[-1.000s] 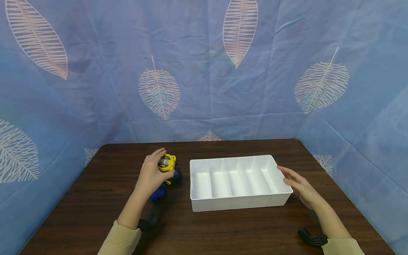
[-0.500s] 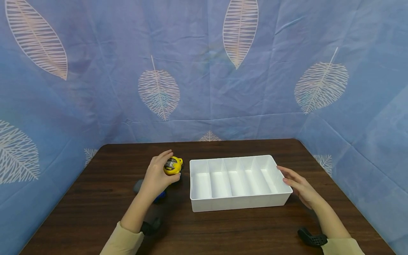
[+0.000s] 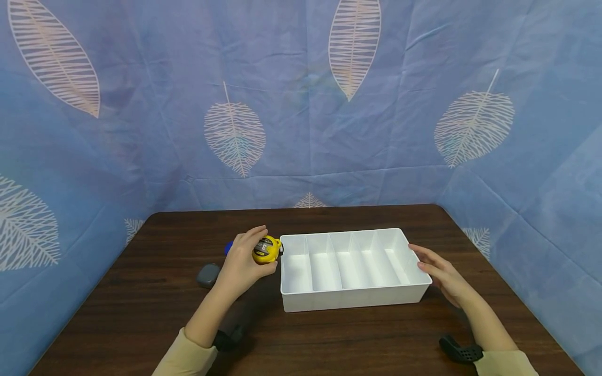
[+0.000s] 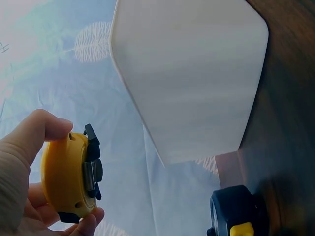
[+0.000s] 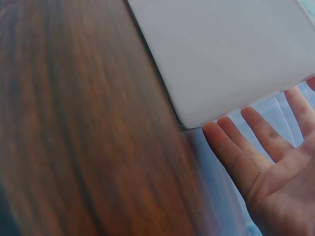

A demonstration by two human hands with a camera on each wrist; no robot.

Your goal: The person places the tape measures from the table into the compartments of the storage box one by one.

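My left hand [image 3: 244, 263] grips a yellow tape measure [image 3: 266, 249] between thumb and fingers, raised off the table just left of the white divided tray [image 3: 348, 298]. In the left wrist view, the yellow tape measure [image 4: 64, 177] shows its metal hook end, apart from the tray's end wall [image 4: 187, 83]. My right hand [image 3: 444, 277] touches the tray's right end. Seen from the right wrist, its outstretched fingers [image 5: 256, 147] rest against the end wall [image 5: 226, 64]. The tray's compartments hold nothing visible.
A dark grey rounded object [image 3: 208, 275] lies left of my left forearm. Behind that hand, a bit of something blue [image 3: 228, 247] shows. A dark navy case with a yellow button [image 4: 234, 211] sits on the table [image 3: 357, 339]. Leaf-patterned cloth [image 3: 282, 130] hangs around.
My left hand has carried the yellow tape measure rightward, up to the tray's left end. The grey object has come out from behind the hand. The right hand and tray have stayed put.
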